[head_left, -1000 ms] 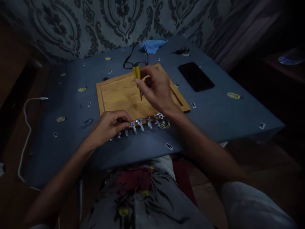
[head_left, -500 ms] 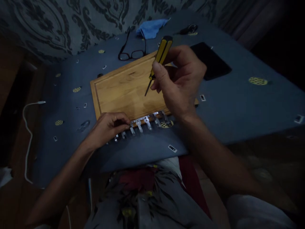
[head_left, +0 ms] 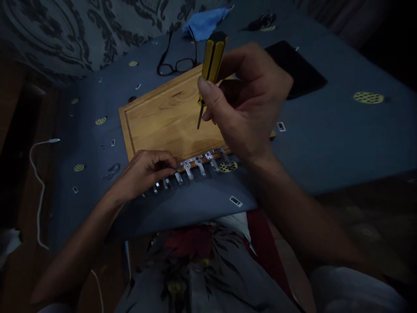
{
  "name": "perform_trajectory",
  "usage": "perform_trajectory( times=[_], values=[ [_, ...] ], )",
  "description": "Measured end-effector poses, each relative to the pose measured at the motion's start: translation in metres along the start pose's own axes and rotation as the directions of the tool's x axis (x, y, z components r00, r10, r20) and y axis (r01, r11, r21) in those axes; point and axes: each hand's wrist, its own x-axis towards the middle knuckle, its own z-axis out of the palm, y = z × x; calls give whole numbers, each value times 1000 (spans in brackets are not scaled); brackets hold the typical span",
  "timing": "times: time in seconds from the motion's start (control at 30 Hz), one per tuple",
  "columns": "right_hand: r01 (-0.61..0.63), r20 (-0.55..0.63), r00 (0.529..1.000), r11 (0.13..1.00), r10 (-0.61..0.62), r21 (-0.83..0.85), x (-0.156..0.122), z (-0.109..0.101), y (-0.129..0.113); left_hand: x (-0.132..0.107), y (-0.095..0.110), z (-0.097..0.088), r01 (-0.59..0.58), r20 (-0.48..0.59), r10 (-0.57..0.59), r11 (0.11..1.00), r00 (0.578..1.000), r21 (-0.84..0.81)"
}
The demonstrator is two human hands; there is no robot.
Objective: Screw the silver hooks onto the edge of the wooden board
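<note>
A screwdriver [head_left: 213, 58] with a yellow and black handle is gripped in my right hand [head_left: 252, 102], its thin shaft pointing down above a wooden board [head_left: 169, 117]. Along the board's near edge runs a shiny metal hook rack [head_left: 199, 163] with several hooks hanging toward me. My left hand [head_left: 146, 171] is closed on the rack left of its middle, thumb and fingers pinched together, and it covers part of the strip. The screwdriver's tip is apart from the rack.
Behind the board lie glasses [head_left: 177, 66] and a blue cloth [head_left: 206, 22]. A black flat device [head_left: 295, 71] rests right of my right hand, with a dark object [head_left: 262, 21] farther back. A white cable [head_left: 41, 187] hangs at the left table edge.
The screwdriver has become more upright, and my right hand appears larger and a little higher in view. My left hand keeps its hold on the rack. The whole view has shifted slightly.
</note>
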Motion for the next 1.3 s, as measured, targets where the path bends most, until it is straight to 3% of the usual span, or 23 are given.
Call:
perform_trajectory(
  times=[0.23,0.6,0.77,1.3],
  values=[
    [-46,15,999,998,46,-31,0,0,-3,0,2,-1,-26,29,26,1000,999,5],
    [32,9,999,999,-32,-4,0,0,3,3,9,-1,-83,43,76,982,996,169],
    [16,32,999,999,-15,-30,1,0,1,4,10,0,-136,72,126,976,989,170],
    [-9,67,998,998,14,-65,1,-3,-2,7,12,-4,-109,94,90,970,991,218]
  ],
)
